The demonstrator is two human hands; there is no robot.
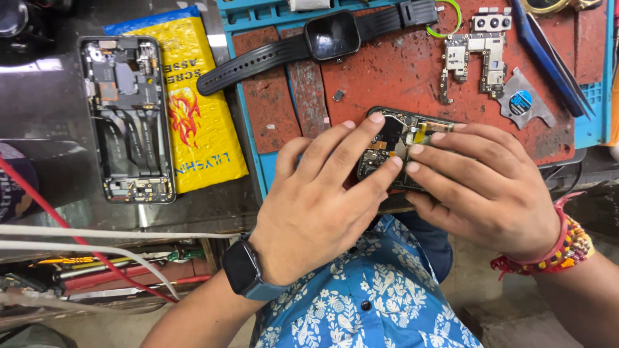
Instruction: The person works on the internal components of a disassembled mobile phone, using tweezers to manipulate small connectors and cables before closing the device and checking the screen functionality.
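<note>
Both hands are down on an opened smartphone [403,151] lying back-up at the centre of the frame, on the lower edge of a worn red work mat [412,77]. Its long axis runs left to right across the picture, and the hands come at it from below, one from each end. The left hand [322,193] covers the left end, index finger stretched over the top edge and the next finger pressing the exposed board. The right hand [483,187] covers the right end, its fingertips [438,136] set on the yellow flex in the middle. Neither hand is clenched; both rest with fingers spread, pinning the phone rather than lifting it. They look equally near.

On the mat in the upper right lies a bare L-shaped circuit board [471,61], with a black smartwatch [332,35] stretched along the top. Upper left, on the counter [213,209], sits a second stripped phone frame [129,119] beside a yellow packet [193,109].
</note>
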